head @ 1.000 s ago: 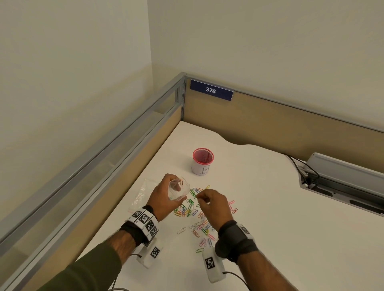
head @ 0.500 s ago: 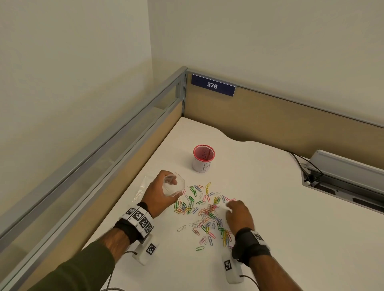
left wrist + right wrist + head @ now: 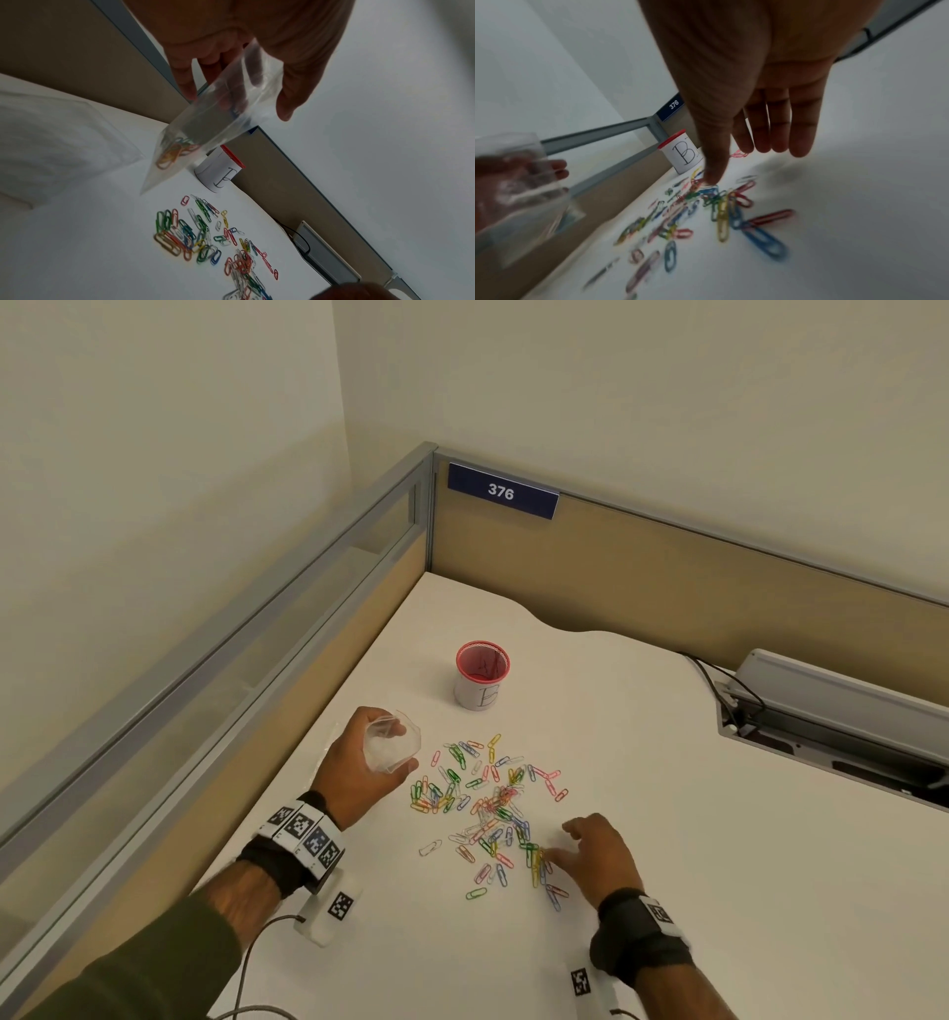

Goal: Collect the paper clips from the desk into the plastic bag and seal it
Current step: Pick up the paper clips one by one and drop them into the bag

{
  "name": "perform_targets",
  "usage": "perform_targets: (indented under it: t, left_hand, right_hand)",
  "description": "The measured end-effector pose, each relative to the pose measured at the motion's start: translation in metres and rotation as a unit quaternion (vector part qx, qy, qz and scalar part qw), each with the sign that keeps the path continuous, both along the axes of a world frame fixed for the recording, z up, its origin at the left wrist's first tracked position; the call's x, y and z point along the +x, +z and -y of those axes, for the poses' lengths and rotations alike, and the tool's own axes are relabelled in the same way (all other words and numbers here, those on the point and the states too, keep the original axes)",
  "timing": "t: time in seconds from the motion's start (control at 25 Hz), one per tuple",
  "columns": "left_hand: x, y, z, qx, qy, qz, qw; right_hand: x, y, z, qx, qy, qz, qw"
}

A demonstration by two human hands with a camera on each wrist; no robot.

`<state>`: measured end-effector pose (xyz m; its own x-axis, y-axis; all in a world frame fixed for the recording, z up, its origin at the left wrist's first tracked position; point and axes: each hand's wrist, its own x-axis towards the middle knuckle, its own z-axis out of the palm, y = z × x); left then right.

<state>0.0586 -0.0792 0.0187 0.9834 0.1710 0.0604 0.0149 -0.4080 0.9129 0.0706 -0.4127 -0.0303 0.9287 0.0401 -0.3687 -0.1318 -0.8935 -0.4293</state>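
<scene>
Several coloured paper clips (image 3: 488, 809) (image 3: 205, 239) (image 3: 721, 207) lie scattered on the white desk (image 3: 667, 839). My left hand (image 3: 359, 762) holds a small clear plastic bag (image 3: 391, 746) (image 3: 205, 130) (image 3: 521, 182) above the desk, left of the pile, with its mouth open upward. A few clips sit in the bag's bottom corner. My right hand (image 3: 590, 852) (image 3: 757, 132) hovers low at the pile's near right edge. Its fingers are straight, and the thumb tip touches the clips.
A white cup with a red rim (image 3: 482, 675) marked "B" stands behind the pile. Another flat clear bag (image 3: 56, 142) lies on the desk at the left, beside the partition (image 3: 257, 649). A cable tray (image 3: 842, 711) with cords is set into the desk at the right.
My right hand left the bag's mouth and moved down and right to the near edge of the pile. The left hand with the bag drifted slightly left.
</scene>
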Motion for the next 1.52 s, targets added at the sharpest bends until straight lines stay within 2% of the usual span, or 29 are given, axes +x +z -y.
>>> perform_targets:
  t: [0.16,0.32,0.44,0.56,0.64,0.76,0.88,1.08,1.28,1.4,1.52]
  left_hand:
    - [-0.004,-0.001,-0.006,-0.006,0.003,0.000,1.000]
    - [-0.009,-0.002,-0.011,-0.005,0.011,0.001,1.000]
    - [-0.012,-0.001,-0.009,-0.006,0.012,0.005,1.000]
    - [-0.011,0.002,-0.007,0.002,0.014,0.006,1.000]
    - [-0.010,0.003,-0.007,0.002,0.021,0.007,1.000]
    - [-0.009,0.004,-0.006,0.001,0.027,0.011,1.000]
    - [-0.009,0.004,-0.006,-0.002,0.031,0.008,0.999]
    - [-0.007,0.006,-0.001,0.002,0.035,0.000,0.999]
    - [-0.003,0.008,0.003,0.006,0.031,-0.010,0.999]
    - [0.003,0.009,0.006,0.004,0.022,-0.011,1.000]
    - [0.008,0.007,0.011,0.002,0.014,-0.013,1.000]
  right_hand:
    - [-0.038,-0.004,0.015,-0.085,0.061,-0.047,0.993]
    - [-0.034,-0.010,-0.018,-0.048,-0.022,-0.010,0.999]
    - [-0.008,-0.007,-0.049,-0.008,-0.020,0.018,1.000]
    - [0.014,-0.001,-0.054,0.027,-0.006,0.024,0.999]
    - [0.019,0.001,-0.052,-0.004,0.064,0.000,0.998]
    - [0.017,0.002,-0.057,-0.076,0.207,-0.013,0.975]
    - [0.019,-0.002,-0.068,-0.100,0.228,0.031,0.968]
    - [0.025,-0.005,-0.079,-0.109,0.223,0.062,0.967]
    - [0.038,0.005,-0.077,-0.073,0.134,0.038,0.988]
    - [0.046,0.021,-0.067,-0.003,0.058,0.031,0.998]
    - [0.051,0.052,-0.064,0.120,-0.003,0.050,0.992]
